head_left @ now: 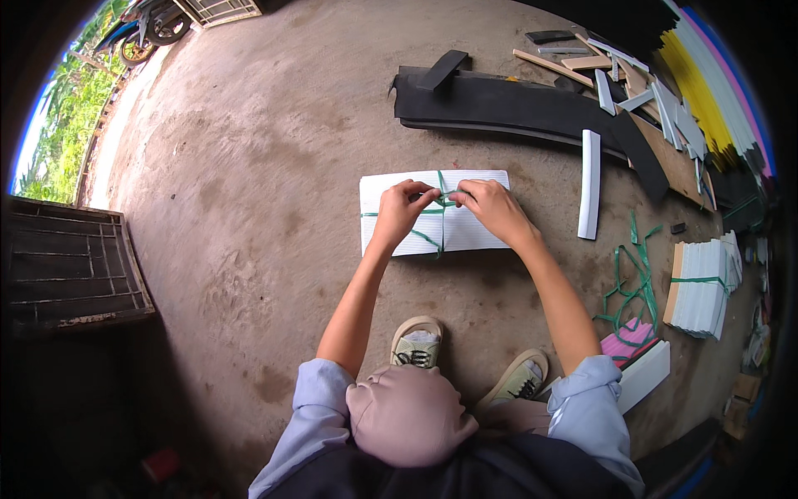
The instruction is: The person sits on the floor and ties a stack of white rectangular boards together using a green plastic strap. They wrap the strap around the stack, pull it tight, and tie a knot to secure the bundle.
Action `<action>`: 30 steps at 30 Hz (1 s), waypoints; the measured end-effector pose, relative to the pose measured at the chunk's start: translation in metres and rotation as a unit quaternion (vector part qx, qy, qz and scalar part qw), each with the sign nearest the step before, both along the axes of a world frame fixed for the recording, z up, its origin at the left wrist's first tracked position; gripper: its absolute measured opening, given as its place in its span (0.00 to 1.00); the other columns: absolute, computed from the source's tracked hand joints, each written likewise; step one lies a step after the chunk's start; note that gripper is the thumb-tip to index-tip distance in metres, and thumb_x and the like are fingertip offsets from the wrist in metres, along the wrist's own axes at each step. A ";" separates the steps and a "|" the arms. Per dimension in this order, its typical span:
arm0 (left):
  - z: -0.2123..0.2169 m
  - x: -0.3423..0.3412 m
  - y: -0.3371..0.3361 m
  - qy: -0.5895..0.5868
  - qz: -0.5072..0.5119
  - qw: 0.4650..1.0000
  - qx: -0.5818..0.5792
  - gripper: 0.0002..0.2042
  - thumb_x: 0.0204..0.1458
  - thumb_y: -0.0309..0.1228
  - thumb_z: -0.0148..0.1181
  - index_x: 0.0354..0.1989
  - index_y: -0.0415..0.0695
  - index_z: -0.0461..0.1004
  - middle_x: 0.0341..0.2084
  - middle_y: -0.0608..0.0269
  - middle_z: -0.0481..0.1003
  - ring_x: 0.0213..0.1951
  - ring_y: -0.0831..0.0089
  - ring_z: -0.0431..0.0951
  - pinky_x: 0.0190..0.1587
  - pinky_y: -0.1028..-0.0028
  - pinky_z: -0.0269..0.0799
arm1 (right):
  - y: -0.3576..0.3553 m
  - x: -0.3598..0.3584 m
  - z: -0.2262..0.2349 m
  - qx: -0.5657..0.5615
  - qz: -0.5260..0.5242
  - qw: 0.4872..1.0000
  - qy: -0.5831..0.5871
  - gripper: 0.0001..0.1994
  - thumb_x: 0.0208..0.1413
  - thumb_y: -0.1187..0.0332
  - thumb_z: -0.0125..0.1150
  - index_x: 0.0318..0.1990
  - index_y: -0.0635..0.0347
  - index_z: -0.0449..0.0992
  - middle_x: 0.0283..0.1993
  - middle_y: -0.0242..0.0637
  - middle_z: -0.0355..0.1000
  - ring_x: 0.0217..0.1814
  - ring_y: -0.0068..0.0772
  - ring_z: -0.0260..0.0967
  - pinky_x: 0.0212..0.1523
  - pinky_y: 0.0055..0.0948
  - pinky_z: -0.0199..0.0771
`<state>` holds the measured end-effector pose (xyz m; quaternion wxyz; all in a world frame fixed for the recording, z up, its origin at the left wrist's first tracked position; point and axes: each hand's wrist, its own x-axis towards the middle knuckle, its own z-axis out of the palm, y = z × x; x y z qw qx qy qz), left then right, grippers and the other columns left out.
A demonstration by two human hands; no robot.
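On the floor in front of me lies a stack of white ribbed sheets [482, 235]. Green plastic twine [426, 240] runs around it lengthwise and crosswise. Above the crossing, my left hand [405, 206] pinches the twine with thumb and forefinger. My right hand [489, 205] closes on the twine just to the right, its fingers bent over the stack. The two sets of fingertips are close together, with a short stretch of twine between them. The exact shape of the knot there is too small to tell.
Loose green twine [636, 279] lies right, near pink sheets [625, 339] and a tied bundle of white strips [700, 287]. A single white strip [589, 185] lies closer. Black sheets [507, 104] and offcuts [657, 104] are beyond. My shoes [417, 341] stand below the stack.
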<state>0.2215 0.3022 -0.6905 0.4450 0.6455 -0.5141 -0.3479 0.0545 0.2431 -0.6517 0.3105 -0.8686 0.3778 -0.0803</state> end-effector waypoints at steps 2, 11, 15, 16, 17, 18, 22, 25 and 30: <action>-0.007 0.011 0.002 0.037 0.035 0.998 0.030 0.14 0.43 0.36 0.62 0.19 0.36 0.73 0.15 0.62 0.70 0.18 0.81 0.65 0.21 0.78 0.60 | 0.003 -0.001 -0.002 -0.013 0.017 0.996 -0.081 0.10 0.52 0.64 0.52 0.33 0.62 0.70 0.27 0.41 0.69 0.33 0.40 0.69 0.42 0.36 0.64; -0.046 0.010 -0.004 -0.034 0.193 0.979 0.056 0.15 0.36 0.30 0.63 0.12 0.36 0.62 0.08 0.62 0.62 0.12 0.75 0.60 0.18 0.71 0.58 | 0.015 -0.004 -0.043 0.313 -0.158 0.819 -0.453 0.16 0.59 0.62 0.40 0.25 0.65 0.67 0.23 0.27 0.60 0.22 0.15 0.48 0.29 0.20 0.58; -0.056 0.017 -0.027 -0.256 0.155 0.954 -0.039 0.05 0.36 0.22 0.56 0.18 0.37 0.66 0.18 0.55 0.66 0.22 0.56 0.69 0.25 0.65 0.63 | 0.013 -0.004 -0.061 0.355 -0.125 0.801 -0.466 0.19 0.59 0.62 0.40 0.16 0.59 0.58 0.15 0.27 0.54 0.19 0.16 0.47 0.26 0.21 0.55; -0.059 0.019 -0.031 -0.256 0.158 0.953 -0.038 0.05 0.36 0.22 0.55 0.18 0.37 0.65 0.17 0.55 0.66 0.22 0.57 0.69 0.25 0.66 0.63 | 0.016 -0.004 -0.065 0.345 -0.149 0.814 -0.444 0.19 0.59 0.62 0.41 0.17 0.60 0.58 0.15 0.27 0.54 0.19 0.16 0.47 0.25 0.21 0.55; -0.061 0.021 -0.035 -0.256 0.162 0.952 -0.038 0.05 0.37 0.22 0.55 0.18 0.37 0.65 0.17 0.55 0.66 0.22 0.57 0.69 0.25 0.66 0.63 | 0.020 -0.005 -0.069 0.334 -0.173 0.826 -0.421 0.18 0.59 0.63 0.42 0.17 0.60 0.59 0.15 0.26 0.54 0.19 0.16 0.48 0.23 0.21 0.54; -0.062 0.027 -0.039 -0.258 0.167 0.951 -0.039 0.05 0.37 0.22 0.55 0.18 0.37 0.65 0.17 0.55 0.65 0.21 0.57 0.69 0.24 0.66 0.63 | 0.024 -0.004 -0.072 0.322 -0.195 0.836 -0.398 0.18 0.58 0.63 0.43 0.17 0.60 0.59 0.15 0.26 0.53 0.19 0.16 0.48 0.22 0.21 0.53; -0.069 0.038 -0.058 -0.217 0.183 0.959 -0.016 0.08 0.36 0.21 0.54 0.16 0.34 0.60 0.15 0.57 0.63 0.18 0.68 0.63 0.25 0.73 0.62 | 0.038 -0.005 -0.082 0.180 -0.226 0.904 -0.315 0.16 0.57 0.67 0.45 0.18 0.64 0.60 0.12 0.29 0.51 0.15 0.17 0.46 0.16 0.23 0.48; -0.075 0.039 -0.065 -0.113 0.227 0.967 -0.010 0.10 0.36 0.19 0.52 0.16 0.36 0.55 0.14 0.63 0.57 0.19 0.78 0.57 0.23 0.79 0.56 | 0.046 -0.005 -0.096 0.177 -0.255 0.897 -0.316 0.15 0.56 0.69 0.46 0.18 0.65 0.60 0.12 0.33 0.50 0.14 0.21 0.46 0.15 0.27 0.49; -0.078 0.040 -0.068 -0.073 0.260 0.963 -0.022 0.11 0.35 0.17 0.51 0.16 0.35 0.52 0.14 0.63 0.51 0.17 0.79 0.51 0.20 0.80 0.50 | 0.059 -0.012 -0.107 0.158 -0.241 0.908 -0.303 0.13 0.55 0.71 0.46 0.19 0.66 0.62 0.13 0.37 0.52 0.13 0.29 0.48 0.15 0.28 0.49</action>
